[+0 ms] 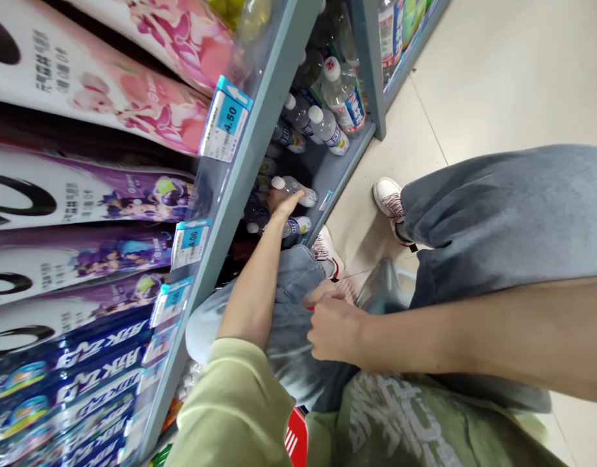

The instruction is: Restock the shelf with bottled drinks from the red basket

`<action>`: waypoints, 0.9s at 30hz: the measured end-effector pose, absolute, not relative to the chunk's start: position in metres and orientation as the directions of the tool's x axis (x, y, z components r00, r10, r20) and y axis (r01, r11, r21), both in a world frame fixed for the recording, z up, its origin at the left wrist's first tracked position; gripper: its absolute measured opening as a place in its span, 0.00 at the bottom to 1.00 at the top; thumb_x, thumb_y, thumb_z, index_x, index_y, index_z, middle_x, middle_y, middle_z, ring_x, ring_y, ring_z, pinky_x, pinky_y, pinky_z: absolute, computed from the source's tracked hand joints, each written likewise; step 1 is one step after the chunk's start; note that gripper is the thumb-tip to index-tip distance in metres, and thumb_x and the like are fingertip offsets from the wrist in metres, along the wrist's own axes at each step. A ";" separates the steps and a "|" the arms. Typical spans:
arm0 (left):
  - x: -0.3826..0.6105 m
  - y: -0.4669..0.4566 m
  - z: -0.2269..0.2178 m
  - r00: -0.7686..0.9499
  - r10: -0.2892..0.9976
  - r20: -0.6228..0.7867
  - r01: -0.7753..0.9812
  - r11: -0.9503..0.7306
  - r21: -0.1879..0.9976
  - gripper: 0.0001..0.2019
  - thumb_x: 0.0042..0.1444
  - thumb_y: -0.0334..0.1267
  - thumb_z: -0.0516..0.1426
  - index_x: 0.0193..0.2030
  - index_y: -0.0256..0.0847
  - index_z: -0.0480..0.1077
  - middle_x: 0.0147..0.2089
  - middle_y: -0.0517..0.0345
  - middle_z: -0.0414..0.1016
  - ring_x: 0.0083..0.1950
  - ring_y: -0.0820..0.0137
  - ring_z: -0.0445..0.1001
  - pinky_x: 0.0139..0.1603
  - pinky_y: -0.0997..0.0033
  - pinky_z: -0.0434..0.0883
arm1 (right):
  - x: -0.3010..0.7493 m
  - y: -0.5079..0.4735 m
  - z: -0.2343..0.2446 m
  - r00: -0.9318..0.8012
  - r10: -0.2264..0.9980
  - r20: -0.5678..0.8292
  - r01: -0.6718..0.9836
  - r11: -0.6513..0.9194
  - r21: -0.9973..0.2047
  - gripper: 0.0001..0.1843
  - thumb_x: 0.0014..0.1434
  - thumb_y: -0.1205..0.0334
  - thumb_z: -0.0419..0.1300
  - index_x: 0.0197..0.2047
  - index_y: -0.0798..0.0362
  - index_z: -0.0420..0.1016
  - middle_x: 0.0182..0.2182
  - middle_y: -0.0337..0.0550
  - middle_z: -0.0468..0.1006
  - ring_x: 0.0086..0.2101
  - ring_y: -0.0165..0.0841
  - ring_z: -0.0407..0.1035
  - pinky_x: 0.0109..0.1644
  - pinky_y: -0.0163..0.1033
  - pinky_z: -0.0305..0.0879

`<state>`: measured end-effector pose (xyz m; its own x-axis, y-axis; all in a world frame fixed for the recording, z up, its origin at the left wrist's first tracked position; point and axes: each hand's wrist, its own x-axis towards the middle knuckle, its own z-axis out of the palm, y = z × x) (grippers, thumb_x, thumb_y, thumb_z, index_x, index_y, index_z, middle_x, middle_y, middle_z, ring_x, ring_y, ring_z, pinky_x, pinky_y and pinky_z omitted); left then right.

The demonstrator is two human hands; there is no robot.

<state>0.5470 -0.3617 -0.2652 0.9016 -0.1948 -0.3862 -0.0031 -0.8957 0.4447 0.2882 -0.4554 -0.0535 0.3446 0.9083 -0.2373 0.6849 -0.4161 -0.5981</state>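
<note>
My left hand [282, 202] reaches into the bottom shelf, fingers closed around a small clear plastic bottle [305, 194] with a white cap. The bottle stands near the shelf's front edge, its body partly covered by my fingers. Just beside it, another bottle [298, 226] with a blue and white label stands partly behind my wrist. My right hand [338, 327] is a closed fist in front of my knees. At its far side shows a blurred pinkish, striped thing [331, 292] with a red edge, whose kind I cannot make out.
Several similar bottles [329, 130] and a larger red-capped bottle [344, 94] stand along the bottom shelf. The grey upper shelf edge [259, 155] with price tags [226, 120] overhangs my left arm. A blurred, translucent grey thing [386, 285] is on the tiled floor [473, 84] between my shoes and legs.
</note>
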 end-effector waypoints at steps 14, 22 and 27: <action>0.567 -0.339 -0.211 0.570 -0.774 -0.277 -0.653 -0.631 0.419 0.17 0.44 0.23 0.59 0.41 0.41 0.76 0.61 0.51 0.71 0.64 0.60 0.70 0.69 0.59 0.66 | 0.290 -0.448 -0.059 0.363 0.859 -0.362 0.637 -0.512 -0.576 0.14 0.60 0.67 0.65 0.50 0.52 0.82 0.45 0.53 0.82 0.42 0.54 0.79 0.37 0.60 0.77; 0.566 -0.341 -0.207 0.749 -0.622 -0.229 -0.551 -0.776 0.307 0.04 0.55 0.31 0.59 0.37 0.43 0.72 0.50 0.48 0.76 0.56 0.55 0.74 0.65 0.52 0.69 | 0.292 -0.451 -0.056 0.354 0.858 -0.372 0.650 -0.512 -0.562 0.17 0.56 0.66 0.71 0.50 0.53 0.83 0.45 0.51 0.82 0.43 0.56 0.79 0.39 0.62 0.77; 0.567 -0.348 -0.212 0.857 -0.488 -0.169 -0.449 -0.866 0.221 0.04 0.62 0.39 0.57 0.40 0.43 0.68 0.48 0.46 0.77 0.59 0.52 0.73 0.67 0.49 0.66 | 0.293 -0.452 -0.057 0.352 0.852 -0.387 0.639 -0.521 -0.566 0.19 0.60 0.65 0.68 0.55 0.53 0.81 0.51 0.52 0.81 0.46 0.57 0.78 0.43 0.64 0.78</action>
